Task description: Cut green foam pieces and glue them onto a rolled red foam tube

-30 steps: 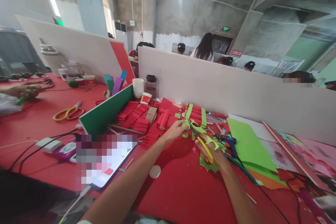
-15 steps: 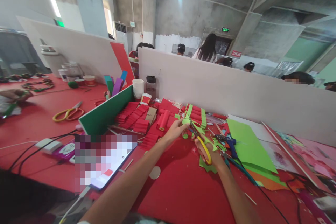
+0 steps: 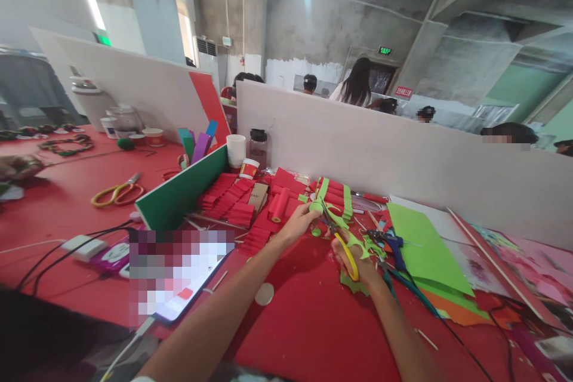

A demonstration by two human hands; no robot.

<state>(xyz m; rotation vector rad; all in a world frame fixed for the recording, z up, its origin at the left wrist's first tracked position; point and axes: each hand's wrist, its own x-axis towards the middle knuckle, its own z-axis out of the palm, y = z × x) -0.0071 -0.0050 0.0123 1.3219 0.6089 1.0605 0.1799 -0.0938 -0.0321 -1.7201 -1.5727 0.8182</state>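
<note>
Left fingers point(image 3: 308, 213) pinch green paper point(image 3: 316, 206) while right fingers point(image 3: 339, 249) grasp scissors point(image 3: 339, 237), partly hiding the handles point(image 3: 351, 261).

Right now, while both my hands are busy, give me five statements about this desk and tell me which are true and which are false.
1. The right hand holds the yellow-handled scissors. True.
2. The left hand grips a red paper roll. False: the left hand holds a round green paper piece.
3. The dark-lidded bottle stands beside the stack of white cups. True.
4. The white disc lies on a green sheet. False: the white disc lies on the red tabletop.
5. The second pair of scissors lies to the right of the green board. False: the second pair of scissors lies to its left.
</note>
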